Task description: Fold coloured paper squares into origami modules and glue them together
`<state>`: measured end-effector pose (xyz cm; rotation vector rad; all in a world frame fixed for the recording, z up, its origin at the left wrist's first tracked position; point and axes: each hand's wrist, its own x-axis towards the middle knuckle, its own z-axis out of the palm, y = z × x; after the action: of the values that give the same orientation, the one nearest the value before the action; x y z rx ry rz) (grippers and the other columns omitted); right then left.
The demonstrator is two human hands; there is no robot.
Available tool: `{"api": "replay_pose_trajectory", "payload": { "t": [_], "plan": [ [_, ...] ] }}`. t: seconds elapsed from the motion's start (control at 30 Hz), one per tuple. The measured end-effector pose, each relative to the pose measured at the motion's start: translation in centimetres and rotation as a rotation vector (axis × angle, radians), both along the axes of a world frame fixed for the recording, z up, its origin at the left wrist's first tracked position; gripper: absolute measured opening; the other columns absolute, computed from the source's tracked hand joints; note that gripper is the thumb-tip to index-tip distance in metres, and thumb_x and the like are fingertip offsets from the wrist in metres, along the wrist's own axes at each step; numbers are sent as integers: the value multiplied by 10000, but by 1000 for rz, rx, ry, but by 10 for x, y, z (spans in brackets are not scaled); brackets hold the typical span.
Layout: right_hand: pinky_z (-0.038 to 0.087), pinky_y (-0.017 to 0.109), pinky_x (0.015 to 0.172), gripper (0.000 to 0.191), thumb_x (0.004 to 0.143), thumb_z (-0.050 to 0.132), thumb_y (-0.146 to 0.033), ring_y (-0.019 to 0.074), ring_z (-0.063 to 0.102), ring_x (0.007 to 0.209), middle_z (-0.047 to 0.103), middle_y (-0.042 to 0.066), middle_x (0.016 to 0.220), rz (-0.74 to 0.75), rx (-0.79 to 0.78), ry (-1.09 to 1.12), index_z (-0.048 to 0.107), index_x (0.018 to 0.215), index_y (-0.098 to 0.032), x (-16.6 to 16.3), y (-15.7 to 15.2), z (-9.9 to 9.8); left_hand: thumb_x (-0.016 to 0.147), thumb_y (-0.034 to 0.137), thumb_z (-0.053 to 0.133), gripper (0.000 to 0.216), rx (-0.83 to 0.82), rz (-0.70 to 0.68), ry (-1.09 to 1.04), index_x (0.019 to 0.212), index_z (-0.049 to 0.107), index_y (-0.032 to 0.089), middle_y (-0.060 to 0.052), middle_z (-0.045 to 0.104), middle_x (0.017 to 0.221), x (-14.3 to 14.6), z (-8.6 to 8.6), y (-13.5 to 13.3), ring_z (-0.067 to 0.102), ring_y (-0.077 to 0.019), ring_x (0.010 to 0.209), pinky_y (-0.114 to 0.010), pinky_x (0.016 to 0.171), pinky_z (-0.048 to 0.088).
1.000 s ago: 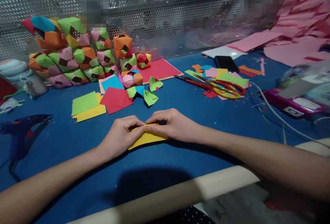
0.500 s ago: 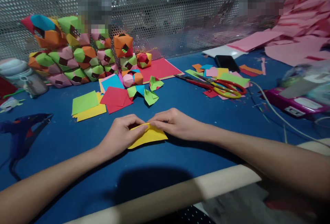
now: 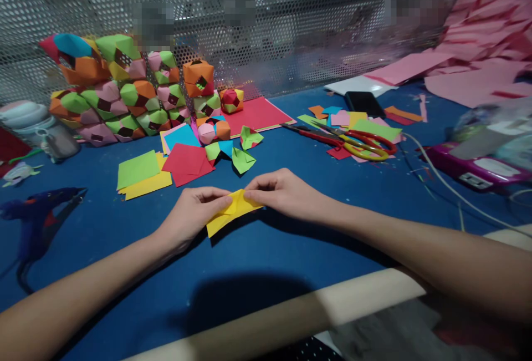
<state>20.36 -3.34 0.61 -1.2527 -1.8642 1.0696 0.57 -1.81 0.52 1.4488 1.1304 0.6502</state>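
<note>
A folded yellow paper (image 3: 231, 211) is held just above the blue table (image 3: 257, 250) between both hands. My left hand (image 3: 192, 214) pinches its left part with curled fingers. My right hand (image 3: 279, 192) pinches its right end, thumb and fingers pressed together. The paper tilts, with its left corner lower. Loose green, yellow, red and blue paper squares (image 3: 162, 161) lie just beyond the hands. Small folded green pieces (image 3: 243, 153) sit behind the paper.
A stack of multicoloured paper cubes (image 3: 120, 95) stands at the back left against a perforated metal wall. Scissors (image 3: 353, 142) with red and yellow handles lie right of centre among paper scraps. A blue glue gun (image 3: 37, 219) lies left. A phone (image 3: 364, 103), pink sheets (image 3: 474, 45), a pink device (image 3: 474, 167) with a cable sit right.
The yellow paper lay flat under both hands; now both hands have lifted it slightly and pinch it, and it looks narrower and more folded.
</note>
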Motion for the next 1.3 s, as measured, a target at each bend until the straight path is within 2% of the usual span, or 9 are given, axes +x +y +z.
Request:
{"api": "replay_pose_trajectory", "payload": {
  "t": [0.2,0.4,0.53,0.67,0.9,0.97,1.13,1.23,1.3],
  "plan": [
    [397,227,560,206,787,528,-261,108,521,614,615,10,671,-10,2,3,691,744,-142,0,0,-1,705,331,684,203,15,11,33,802,717,156,-54,713,774,0,2,-1,621,-140,664,-255,605,491],
    [414,219,574,217,798,536,-279,112,545,646,642,19,736,60,5,-6,682,860,-131,-2,-2,0,734,341,637,218,158,-46,144,815,723,158,-49,716,776,-1,2,-3,618,-150,672,-245,588,490],
    [410,220,574,215,818,537,-279,116,562,656,672,30,750,78,107,-58,692,835,-131,-2,-6,-1,752,321,609,203,243,-95,204,801,729,165,-32,713,747,1,6,-7,598,-135,642,-223,555,469],
    [426,234,602,205,826,540,-269,125,584,664,694,38,758,69,230,-56,700,802,-142,0,-7,-3,760,294,596,196,255,-83,194,839,726,169,-28,714,767,2,9,-9,598,-129,659,-213,564,462],
    [403,232,566,209,833,545,-272,121,583,637,687,40,735,123,256,-195,701,830,-132,-5,-6,-6,768,253,569,183,357,-124,237,790,725,161,-25,702,713,2,6,-13,580,-126,631,-215,548,435],
    [394,233,552,243,850,521,-277,120,581,616,690,46,720,133,283,-205,707,819,-124,-4,-6,-7,753,244,578,177,335,-134,222,810,722,158,-28,701,732,2,6,-13,584,-130,647,-221,561,439],
    [415,222,549,227,829,538,-268,126,586,627,710,37,744,-7,221,-128,720,813,-133,1,-5,-6,713,158,545,316,69,-28,-13,998,681,173,-34,709,896,-1,6,-7,617,-142,759,-241,651,471],
    [426,219,553,221,819,543,-268,129,593,640,713,30,751,-39,192,-104,724,813,-140,3,-4,-5,737,151,481,290,-32,21,-230,926,701,145,-56,712,915,-2,4,-4,622,-167,865,-266,760,473],
    [425,219,547,223,817,543,-270,128,592,630,711,29,738,-38,211,-90,724,804,-140,3,-4,-6,776,219,509,249,-45,20,-283,905,708,144,-63,706,962,-2,3,-4,610,-182,931,-275,818,456]
  ]
}}
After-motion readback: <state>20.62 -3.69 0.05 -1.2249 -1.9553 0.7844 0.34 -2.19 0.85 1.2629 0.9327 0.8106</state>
